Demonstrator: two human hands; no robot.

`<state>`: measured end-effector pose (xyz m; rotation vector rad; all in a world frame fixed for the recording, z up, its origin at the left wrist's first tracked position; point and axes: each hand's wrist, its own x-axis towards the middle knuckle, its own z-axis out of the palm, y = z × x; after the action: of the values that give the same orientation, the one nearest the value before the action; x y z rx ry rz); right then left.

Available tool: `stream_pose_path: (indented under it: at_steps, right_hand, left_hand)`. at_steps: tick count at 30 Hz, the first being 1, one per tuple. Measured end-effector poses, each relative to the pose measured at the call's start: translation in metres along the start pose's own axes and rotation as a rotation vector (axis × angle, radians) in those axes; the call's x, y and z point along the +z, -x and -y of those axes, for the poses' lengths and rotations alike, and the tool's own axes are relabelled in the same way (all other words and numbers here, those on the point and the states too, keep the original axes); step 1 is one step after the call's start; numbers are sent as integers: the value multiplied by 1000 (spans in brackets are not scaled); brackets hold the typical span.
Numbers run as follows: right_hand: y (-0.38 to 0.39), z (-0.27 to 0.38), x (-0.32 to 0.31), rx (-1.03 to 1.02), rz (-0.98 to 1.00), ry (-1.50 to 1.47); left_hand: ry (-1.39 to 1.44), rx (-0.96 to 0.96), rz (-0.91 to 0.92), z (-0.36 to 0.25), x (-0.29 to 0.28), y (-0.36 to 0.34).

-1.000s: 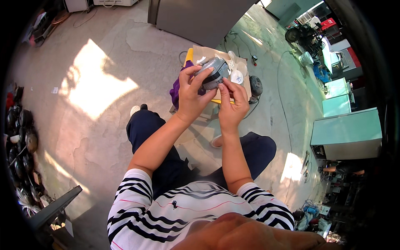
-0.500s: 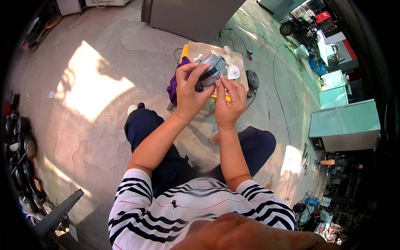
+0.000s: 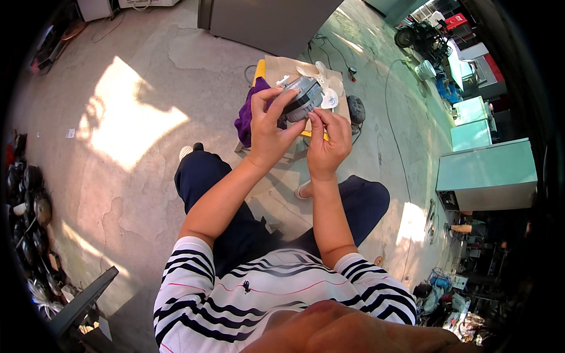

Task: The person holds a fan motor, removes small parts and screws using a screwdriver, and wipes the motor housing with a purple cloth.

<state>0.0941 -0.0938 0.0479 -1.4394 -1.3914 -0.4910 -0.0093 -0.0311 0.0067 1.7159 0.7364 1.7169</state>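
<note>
A small grey electric motor [image 3: 306, 96] with a black band around it is held up over a low work stand. My left hand [image 3: 268, 120] grips it from the left, thumb below and fingers on top. With closed thumb and fingers, my right hand [image 3: 328, 138] pinches the motor's lower right edge; any small part between those fingertips is hidden. Just behind the motor lies a white fan blade [image 3: 331, 97] on a cardboard sheet [image 3: 273, 66]. Purple cloth [image 3: 243, 123] hangs at the stand's left side, beside its yellow edge [image 3: 259, 72].
Right of the stand sits a dark rounded object [image 3: 356, 110] with a cable. A large grey cabinet [image 3: 265, 26] stands beyond. Cables [image 3: 391, 112] cross the floor on the right, near a pale green cabinet [image 3: 488, 170]. Dark parts are piled [image 3: 32, 200] at far left.
The motor has tilted slightly in my hands. My right hand has shifted a little to the right and stays at the motor's edge. My left hand keeps its grip.
</note>
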Motion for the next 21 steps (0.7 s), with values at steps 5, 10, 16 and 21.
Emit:
stream_pose_path:
  at_steps: [5, 10, 16, 21]
  right_hand:
    - [-1, 2, -1, -31, 10, 20]
    - [-4, 1, -3, -69, 20, 43]
    - [-1, 2, -1, -3, 14, -10]
    - [-3, 0, -2, -57, 20, 34]
  left_hand:
    - [5, -17, -7, -1, 0, 0]
    - [-11, -2, -14, 0, -1, -1]
    - [-12, 4, -3, -2, -1, 0]
    - [14, -16, 1, -1, -1, 1]
